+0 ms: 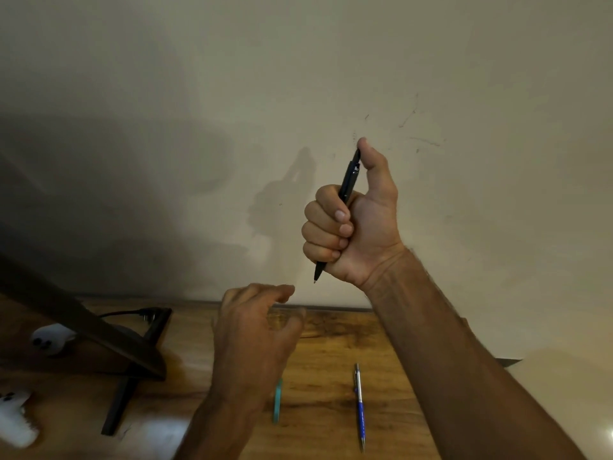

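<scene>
The right hand (351, 224) grips a black pen (345, 194) in its fist, thumb on the top, tip down, above the loosely open, empty left hand (255, 330).

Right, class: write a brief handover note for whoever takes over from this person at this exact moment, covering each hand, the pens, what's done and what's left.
Right hand: fist round the black pen, held upright above the table, tip down, thumb on its top button.
Left hand: open, holding nothing, above the table.
Blue pen and teal pen lie on the table, the teal one partly hidden by the left hand.
Done: black pen picked up.
Left: probably click it, set it down, then handle the other two.
</scene>
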